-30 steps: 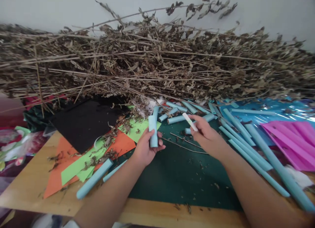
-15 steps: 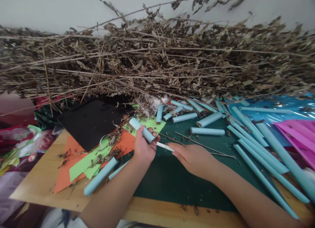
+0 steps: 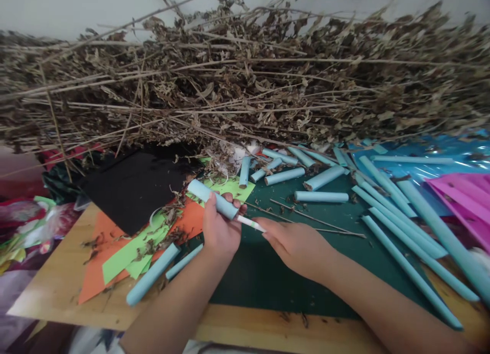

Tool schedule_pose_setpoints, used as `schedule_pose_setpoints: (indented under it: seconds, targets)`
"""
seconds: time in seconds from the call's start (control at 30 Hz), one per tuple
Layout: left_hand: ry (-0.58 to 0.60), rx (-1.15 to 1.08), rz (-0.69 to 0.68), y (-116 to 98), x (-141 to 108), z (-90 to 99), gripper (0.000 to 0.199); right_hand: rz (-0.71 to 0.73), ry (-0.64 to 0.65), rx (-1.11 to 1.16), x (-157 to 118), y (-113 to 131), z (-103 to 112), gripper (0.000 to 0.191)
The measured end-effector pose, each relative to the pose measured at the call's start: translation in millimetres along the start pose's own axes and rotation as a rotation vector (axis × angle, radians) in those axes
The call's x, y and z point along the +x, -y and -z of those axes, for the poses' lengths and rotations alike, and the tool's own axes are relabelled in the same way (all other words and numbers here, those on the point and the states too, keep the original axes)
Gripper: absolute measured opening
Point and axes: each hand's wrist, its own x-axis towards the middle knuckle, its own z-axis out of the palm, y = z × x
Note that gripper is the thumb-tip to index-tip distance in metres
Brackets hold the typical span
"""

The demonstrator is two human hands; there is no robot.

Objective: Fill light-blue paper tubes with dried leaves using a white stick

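In the middle of the head view, my left hand [image 3: 224, 226] is closed around a light-blue paper tube [image 3: 209, 196], which slants up to the left. My right hand [image 3: 294, 244] pinches a thin white stick [image 3: 250, 223], perhaps a pen or rod. The stick's far tip is at the tube's lower right end; whether it goes inside I cannot tell. Beneath both hands lies a dark green mat [image 3: 268, 272]. Short blue tubes [image 3: 321, 196], some showing brown filling at their ends, lie beyond my right hand.
Dried leafy stalks [image 3: 245, 89] are heaped along the back. Long blue tubes [image 3: 413, 272] lie at right near pink sheets [image 3: 463, 196]. Black paper [image 3: 133, 191], orange paper [image 3: 92, 272] and green strips [image 3: 130, 252] cover the left of the wooden table [image 3: 49, 293]. Thin twigs [image 3: 317, 219] lie behind my right hand.
Both hands have shifted slightly left in view, with the tube and the stick still held. The tube lies a little flatter. The whole view has shifted a little as well.
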Motion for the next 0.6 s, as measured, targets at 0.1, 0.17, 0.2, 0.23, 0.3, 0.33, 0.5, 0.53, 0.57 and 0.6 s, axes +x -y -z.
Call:
schedule_pose_setpoints:
  seconds: [0.1,0.17,0.2,0.23,0.3,0.33,0.5,0.53,0.57,0.6]
  targets:
    - [0.045,0.115,-0.039,-1.4,2.1,2.2,0.017,-0.069,-0.056,0.102,-0.1,-14.1,6.7,0.030]
    - [0.146,0.280,-0.108,-0.4,-2.5,2.2,0.022,-0.127,-0.185,0.283,-1.2,-27.0,13.1,0.026]
    - [0.218,0.390,-0.144,0.6,-6.6,1.8,0.025,-0.143,-0.289,0.410,-2.2,-33.2,16.8,0.024]
    - [0.302,0.506,-0.165,1.8,-11.4,1.2,0.026,-0.136,-0.411,0.557,-3.5,-38.6,20.8,0.023]
    - [0.474,0.707,-0.164,4.4,-21.6,0.1,0.026,-0.062,-0.642,0.845,-6.8,-44.6,29.7,0.018]
    - [0.548,0.777,-0.161,5.7,-26.1,-0.3,0.026,-0.007,-0.723,0.963,-8.6,-44.7,34.3,0.015]
    - [0.746,0.869,-0.125,14.3,-38.8,3.5,0.017,0.106,-0.767,1.269,-18.9,-18.2,54.5,0.009]
    - [0.771,0.871,-0.111,16.4,-40.2,5.2,0.015,0.107,-0.742,1.317,-20.7,-9.9,58.1,0.010]
    - [0.805,0.874,-0.104,18.3,-41.4,6.8,0.015,0.113,-0.717,1.361,-22.2,-1.4,61.9,0.011]
    - [0.844,0.883,-0.104,20.0,-42.5,8.4,0.017,0.123,-0.688,1.400,-23.3,6.6,66.0,0.016]
